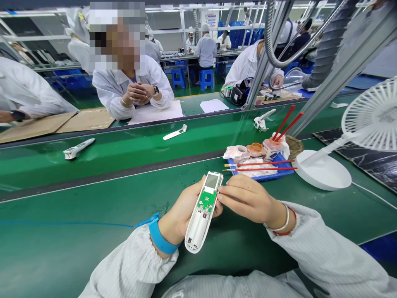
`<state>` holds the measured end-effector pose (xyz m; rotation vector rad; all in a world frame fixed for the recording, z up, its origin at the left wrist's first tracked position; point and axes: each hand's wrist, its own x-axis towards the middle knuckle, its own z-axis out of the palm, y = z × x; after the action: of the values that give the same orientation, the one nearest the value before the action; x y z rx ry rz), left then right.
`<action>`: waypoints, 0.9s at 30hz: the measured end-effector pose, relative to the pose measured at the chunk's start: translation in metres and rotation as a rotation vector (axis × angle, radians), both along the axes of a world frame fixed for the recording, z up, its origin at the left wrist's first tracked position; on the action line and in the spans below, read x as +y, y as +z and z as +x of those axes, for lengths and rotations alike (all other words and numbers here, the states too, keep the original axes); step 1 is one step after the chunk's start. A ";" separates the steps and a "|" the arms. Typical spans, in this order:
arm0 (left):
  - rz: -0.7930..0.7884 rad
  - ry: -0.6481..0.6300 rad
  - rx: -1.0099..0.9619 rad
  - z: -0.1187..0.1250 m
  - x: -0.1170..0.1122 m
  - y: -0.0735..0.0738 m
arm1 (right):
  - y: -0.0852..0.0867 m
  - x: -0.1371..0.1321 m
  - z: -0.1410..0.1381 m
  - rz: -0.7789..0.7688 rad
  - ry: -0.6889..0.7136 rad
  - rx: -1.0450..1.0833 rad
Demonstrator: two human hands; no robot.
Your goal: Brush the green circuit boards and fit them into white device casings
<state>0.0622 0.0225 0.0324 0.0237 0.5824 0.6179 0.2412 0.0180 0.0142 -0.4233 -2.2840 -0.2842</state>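
A: What's in the left hand (182, 213)?

B: A white handheld device (198, 225), opened up so its hollow shell shows, with a green circuit board (206, 199) and a small grey screen (212, 181) at the far end. The hand is curled around it from below, fingers closed on the back, and the device sits just above the near part of the bench (93, 207), not touching it

A: And the right hand (249, 199)?

B: Pinching the device's right edge, up by the screen, between thumb and fingertips, with the other fingers loosely bent. A beaded bracelet (281, 219) and a red cord (283, 232) circle that wrist (the left wrist has a blue strap (159, 236) with a blue cord (77, 224) running off to the left)

A: What's nearest to them?

B: Just to the far right, a blue tray (287, 171) holding red-handled brushes (260, 168) and small pots with wrappings. Beyond that, a white fan (374, 111) stands at the right

A: Anything farther off?

B: Two more white devices (79, 149) lie on a far green strip of bench, and across from them a co-worker's hands (138, 93) are clasped together above a white sheet (155, 112)
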 end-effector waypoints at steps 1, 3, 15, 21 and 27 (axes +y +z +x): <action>-0.010 -0.001 -0.001 0.000 0.000 0.000 | 0.000 0.000 0.000 0.009 -0.006 0.000; -0.029 -0.009 0.007 0.001 0.001 0.000 | -0.002 -0.001 0.000 0.011 -0.035 0.008; 0.242 0.196 0.331 0.013 0.000 -0.028 | -0.022 -0.031 -0.039 -0.319 -0.458 0.151; 0.772 0.408 0.627 0.013 0.007 -0.044 | -0.024 -0.014 -0.047 -1.060 -0.455 0.652; 0.760 0.234 0.344 0.007 0.012 -0.039 | -0.025 -0.004 -0.050 -1.013 -0.468 0.638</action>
<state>0.0690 0.0344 -0.0069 0.7978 0.6561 1.0468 0.1913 0.0138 -0.0108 -1.3361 -1.5145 0.7320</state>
